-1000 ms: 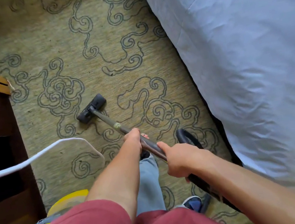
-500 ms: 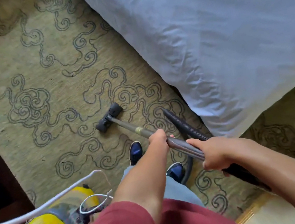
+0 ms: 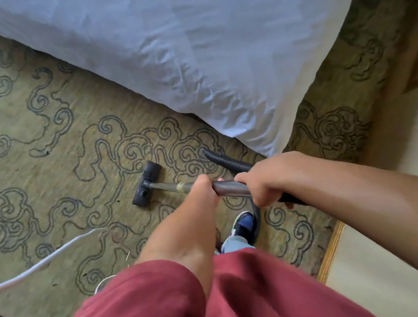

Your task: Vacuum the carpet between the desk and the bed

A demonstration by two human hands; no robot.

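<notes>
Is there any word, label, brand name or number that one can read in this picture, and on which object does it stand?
None: no text can be read in this view.
vacuum wand: a yellowish band, too small to tell if it carries print.
floor nozzle: plain black, no mark seen.
shoe: blue and white, no logo legible.
carpet: only swirl patterns.
bed sheet: plain.

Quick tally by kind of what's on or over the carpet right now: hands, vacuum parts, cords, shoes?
Hands: 2, left hand and right hand, both gripping the wand
Vacuum parts: 3, wand, floor head, black hose
Cords: 1, white cord
Shoes: 1, blue shoe
Total: 7
</notes>
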